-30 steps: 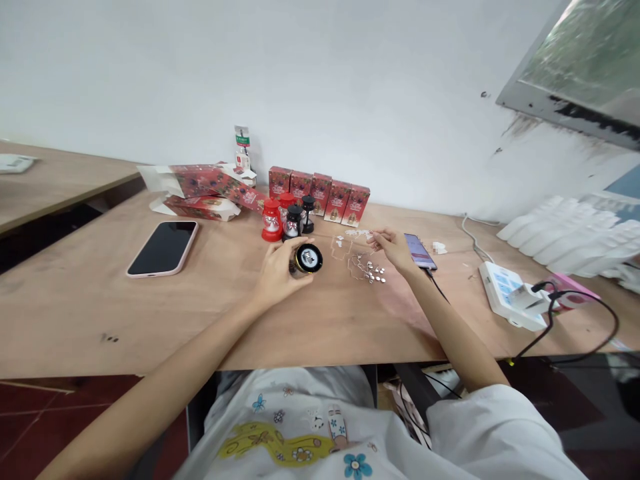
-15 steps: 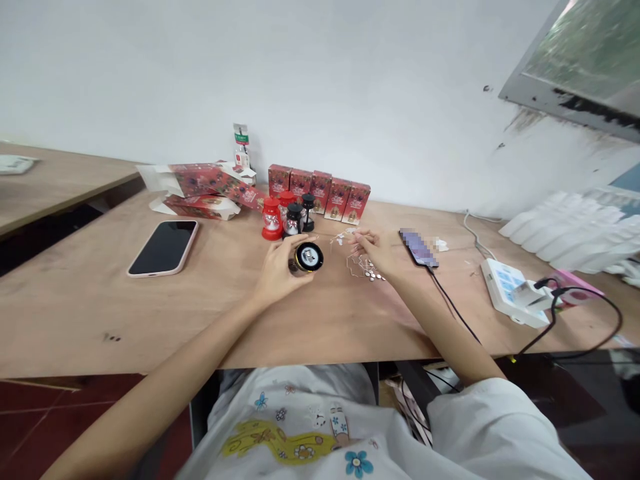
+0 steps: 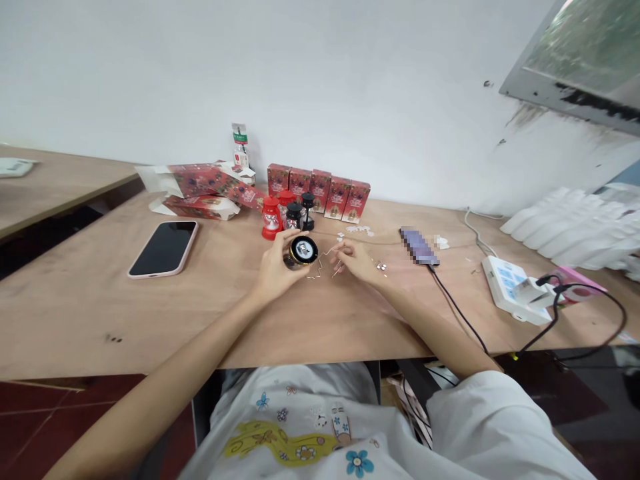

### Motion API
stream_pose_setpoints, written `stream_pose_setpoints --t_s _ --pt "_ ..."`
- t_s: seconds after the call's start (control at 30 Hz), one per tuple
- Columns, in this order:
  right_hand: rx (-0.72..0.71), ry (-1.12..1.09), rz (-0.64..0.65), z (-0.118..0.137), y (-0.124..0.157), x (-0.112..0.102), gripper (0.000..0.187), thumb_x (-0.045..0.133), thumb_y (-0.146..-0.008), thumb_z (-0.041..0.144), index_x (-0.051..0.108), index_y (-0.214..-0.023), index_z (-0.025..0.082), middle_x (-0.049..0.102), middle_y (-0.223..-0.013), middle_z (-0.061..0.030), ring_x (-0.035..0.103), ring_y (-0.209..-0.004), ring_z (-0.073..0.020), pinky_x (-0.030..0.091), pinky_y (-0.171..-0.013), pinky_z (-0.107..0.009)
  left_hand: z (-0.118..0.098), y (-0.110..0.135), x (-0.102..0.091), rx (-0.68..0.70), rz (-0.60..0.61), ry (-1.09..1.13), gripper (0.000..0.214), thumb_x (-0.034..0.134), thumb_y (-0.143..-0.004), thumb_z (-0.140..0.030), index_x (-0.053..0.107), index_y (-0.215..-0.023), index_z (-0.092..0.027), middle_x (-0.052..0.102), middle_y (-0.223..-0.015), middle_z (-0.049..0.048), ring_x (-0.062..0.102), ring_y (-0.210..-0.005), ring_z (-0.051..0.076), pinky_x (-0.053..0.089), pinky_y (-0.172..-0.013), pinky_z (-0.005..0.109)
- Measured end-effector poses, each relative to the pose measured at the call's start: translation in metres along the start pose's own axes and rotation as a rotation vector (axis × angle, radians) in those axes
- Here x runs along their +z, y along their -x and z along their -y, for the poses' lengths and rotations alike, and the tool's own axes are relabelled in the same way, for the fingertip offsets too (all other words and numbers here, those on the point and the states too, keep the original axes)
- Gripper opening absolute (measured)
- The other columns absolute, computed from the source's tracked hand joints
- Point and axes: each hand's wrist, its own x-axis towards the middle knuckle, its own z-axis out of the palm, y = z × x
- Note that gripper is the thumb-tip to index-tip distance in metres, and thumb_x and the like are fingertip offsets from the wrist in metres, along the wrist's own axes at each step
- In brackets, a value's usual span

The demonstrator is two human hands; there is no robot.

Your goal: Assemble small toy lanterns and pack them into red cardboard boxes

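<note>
My left hand is wrapped round a small dark jar with a black rim, a thin gold band and a white printed disc on top. The jar is tilted so its top faces me. My right hand pinches a thin pale wire, which runs across to the jar and hangs in bends between the hands. Behind my left hand stand a red mini lantern and a black mini lantern, with another of each close by. Small silvery discs lie right of my right hand.
Several red printed boxes stand along the wall. Opened cartons lie at the back left, near a bottle. A phone is at left, another phone on a cable at right. Beyond it sits a power strip.
My right hand has moved left and down toward the jar, bringing the wire with it from the table. My left hand and the jar have shifted slightly left.
</note>
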Motion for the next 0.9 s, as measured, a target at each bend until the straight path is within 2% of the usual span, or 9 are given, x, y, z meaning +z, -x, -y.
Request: stream_pose_setpoints --t_s 0.13,0.23,0.3,0.37,0.47,0.53,0.6,0.73,0.9 --pt "0.133 -0.096 0.068 0.000 0.000 0.002 0.004 0.060 -0.080 0.020 0.057 -0.081 0.017 0.065 -0.060 0.0016 0.059 -0.045 -0.0075 0.052 -0.046 -0.019 0.000 -0.001 -0.001 0.025 -0.017 -0.024 0.058 0.074 -0.067 -0.021 0.045 -0.116 -0.020 0.065 -0.120 0.0099 0.062 -0.113 0.021 0.051 -0.098 0.039" --pt "0.161 -0.070 0.063 0.003 0.001 -0.002 0.004 0.058 -0.081 0.021 0.057 -0.081 0.017 0.063 -0.056 0.0024 0.056 -0.043 -0.0081 0.047 -0.043 -0.018 -0.002 -0.001 -0.002 0.040 -0.036 -0.064 0.054 0.073 -0.069 -0.021 0.046 -0.116 -0.020 0.065 -0.119 0.0083 0.063 -0.110 0.020 0.053 -0.095 0.036" --pt "0.125 0.065 0.089 0.007 0.003 -0.006 0.008 0.057 -0.081 0.023 0.061 -0.081 0.017 0.064 -0.058 0.0007 0.057 -0.047 -0.0096 0.045 -0.044 -0.020 -0.003 -0.001 -0.003 0.047 -0.053 -0.086 0.051 0.072 -0.070 -0.020 0.048 -0.115 -0.020 0.065 -0.118 0.0073 0.064 -0.108 0.020 0.053 -0.093 0.035" --pt "0.028 0.325 0.085 0.011 0.004 -0.014 0.014 0.057 -0.082 0.027 0.066 -0.080 0.016 0.068 -0.066 -0.0021 0.060 -0.055 -0.0118 0.047 -0.052 -0.022 -0.005 -0.002 -0.004 0.042 -0.067 -0.101 0.050 0.071 -0.070 -0.020 0.049 -0.115 -0.021 0.064 -0.118 0.0066 0.064 -0.107 0.020 0.054 -0.091 0.034" --pt "-0.138 0.754 -0.085 0.014 -0.002 -0.029 0.025 0.051 -0.086 0.030 0.071 -0.081 0.016 0.072 -0.075 -0.0054 0.064 -0.070 -0.0164 0.047 -0.066 -0.026 -0.005 -0.002 -0.005 0.036 -0.074 -0.127 0.050 0.071 -0.070 -0.020 0.050 -0.116 -0.020 0.064 -0.117 0.0066 0.064 -0.106 0.020 0.054 -0.090 0.034" --pt "-0.162 0.925 -0.185 0.013 -0.013 -0.042 0.029 0.046 -0.090 0.029 0.072 -0.087 0.015 0.073 -0.081 -0.0073 0.065 -0.077 -0.0181 0.046 -0.070 -0.027 -0.004 -0.002 -0.005 0.046 -0.084 -0.134 0.050 0.071 -0.070 -0.020 0.051 -0.116 -0.020 0.063 -0.117 0.0074 0.063 -0.106 0.020 0.054 -0.090 0.035" --pt "-0.145 0.997 -0.188 0.010 -0.028 -0.053 0.027 0.047 -0.090 0.027 0.072 -0.093 0.015 0.074 -0.088 -0.0077 0.066 -0.080 -0.0179 0.046 -0.071 -0.026 -0.002 -0.002 -0.005 0.057 -0.098 -0.136 0.048 0.071 -0.069 -0.021 0.052 -0.114 -0.019 0.062 -0.115 0.0078 0.062 -0.106 0.021 0.054 -0.088 0.035" --pt "-0.151 1.064 -0.081 0.003 -0.057 -0.063 0.027 0.050 -0.085 0.015 0.072 -0.102 0.017 0.073 -0.103 -0.0065 0.066 -0.091 -0.0176 0.047 -0.082 -0.026 0.003 -0.003 -0.005 0.058 -0.106 -0.149 0.046 0.071 -0.069 -0.023 0.053 -0.112 -0.020 0.060 -0.112 0.0071 0.061 -0.104 0.020 0.054 -0.086 0.035" --pt "-0.134 1.170 -0.083 0.001 -0.081 -0.069 0.038 0.045 -0.085 0.007 0.065 -0.117 0.011 0.065 -0.122 -0.0143 0.058 -0.113 -0.0246 0.042 -0.095 -0.033 0.006 -0.002 -0.004 0.046 -0.110 -0.157 0.048 0.071 -0.069 -0.024 0.052 -0.113 -0.020 0.060 -0.111 0.0069 0.061 -0.103 0.021 0.053 -0.088 0.037"
